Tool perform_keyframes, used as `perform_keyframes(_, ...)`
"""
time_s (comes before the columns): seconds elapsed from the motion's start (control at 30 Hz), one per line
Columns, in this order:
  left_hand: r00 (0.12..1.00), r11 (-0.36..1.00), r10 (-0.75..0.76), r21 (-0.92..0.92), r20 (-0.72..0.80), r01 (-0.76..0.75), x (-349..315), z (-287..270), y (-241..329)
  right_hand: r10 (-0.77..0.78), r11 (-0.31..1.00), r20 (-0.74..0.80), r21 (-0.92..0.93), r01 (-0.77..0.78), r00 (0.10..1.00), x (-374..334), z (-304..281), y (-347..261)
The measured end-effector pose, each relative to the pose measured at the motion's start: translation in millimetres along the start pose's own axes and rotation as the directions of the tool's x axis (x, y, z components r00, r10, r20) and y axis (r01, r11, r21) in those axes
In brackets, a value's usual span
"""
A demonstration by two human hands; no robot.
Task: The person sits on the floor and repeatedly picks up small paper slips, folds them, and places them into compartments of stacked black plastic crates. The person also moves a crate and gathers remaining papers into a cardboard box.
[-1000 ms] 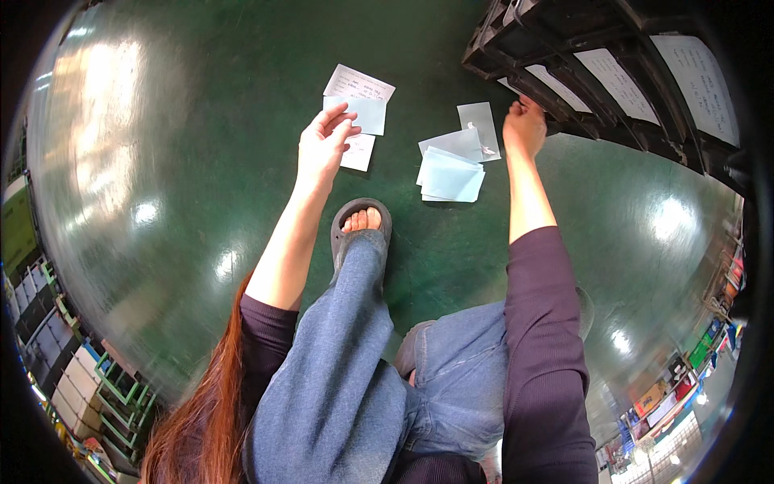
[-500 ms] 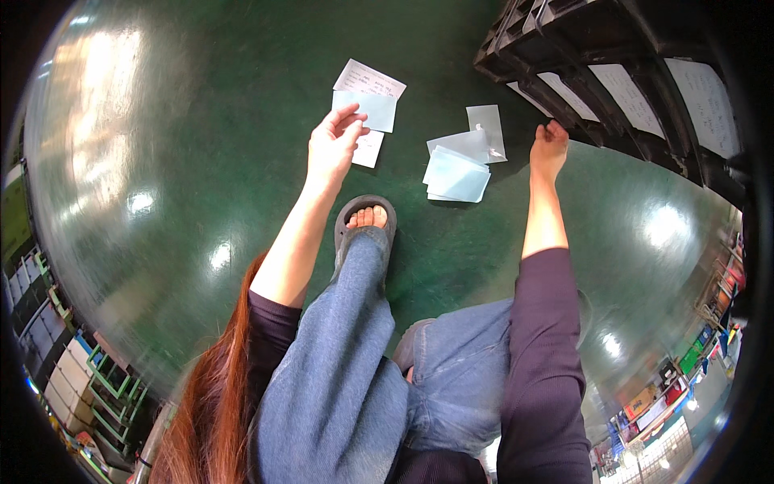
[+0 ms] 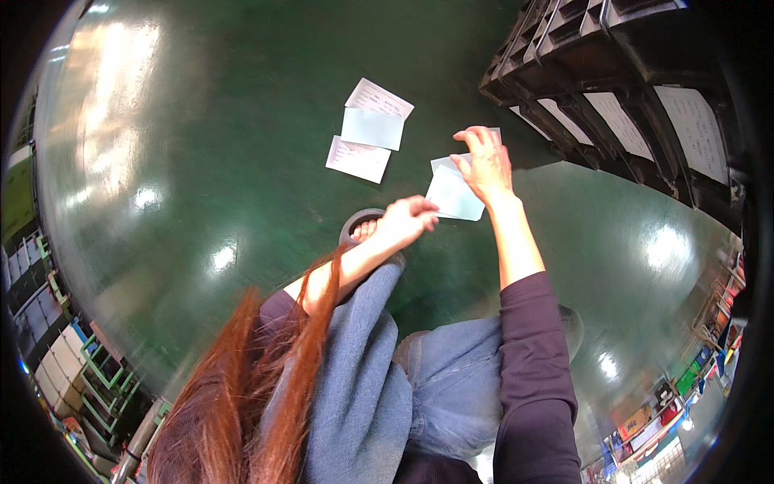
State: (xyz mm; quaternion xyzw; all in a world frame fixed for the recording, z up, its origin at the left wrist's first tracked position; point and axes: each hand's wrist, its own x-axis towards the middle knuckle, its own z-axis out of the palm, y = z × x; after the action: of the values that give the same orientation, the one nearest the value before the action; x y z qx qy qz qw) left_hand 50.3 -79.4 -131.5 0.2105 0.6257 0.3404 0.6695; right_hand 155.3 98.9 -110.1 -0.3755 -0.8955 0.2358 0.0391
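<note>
A small pile of pale blue sheets lies on the green floor, in front of me and slightly right. Over its upper right part reaches my right hand, thumb and fingers spread apart, hiding some of the sheets beneath. My left hand is at the pile's lower left corner, its fingers loosely bent with a gap to the thumb. No sheet is visibly lifted. To the left of the pile, another pale blue sheet overlaps a white printed slip above it and a second white slip below.
A stack of black plastic crates with white paper labels stands at the upper right. My sandalled foot is partly hidden behind my left forearm. Green metal frames line the far left edge; assorted goods show at the lower right.
My left hand has moved right and down, from the left-hand slips to the pile's corner. My right hand has come left from beside the crates to over the pile. The view has shifted slightly.
</note>
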Motion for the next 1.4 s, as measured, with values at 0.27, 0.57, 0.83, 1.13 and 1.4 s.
perform_keyframes(0.27,0.591,0.922,0.384,0.258,-0.71,-0.289,-4,-88,10,0.211,0.975,-0.086,0.094,-0.202,0.974,-19,22,-5)
perform_keyframes(0.57,0.578,0.905,0.418,0.262,-0.701,-0.336,-6,-75,36,0.522,0.795,0.282,0.182,-0.579,0.805,-72,-34,54)
perform_keyframes(0.83,0.777,0.885,0.466,-0.219,0.423,-0.412,-79,-47,157,0.316,0.949,0.165,-0.041,-0.314,0.934,-134,-188,22)
perform_keyframes(1.13,-0.666,0.011,0.411,-0.734,0.623,-0.679,-304,-81,321,0.56,0.809,0.36,-0.048,-0.585,0.746,-233,-287,15)
perform_keyframes(1.4,-0.895,-0.15,0.417,-0.983,-0.16,0.106,-385,-120,548,0.263,0.914,0.314,0.221,-0.34,0.912,-205,-347,-104)
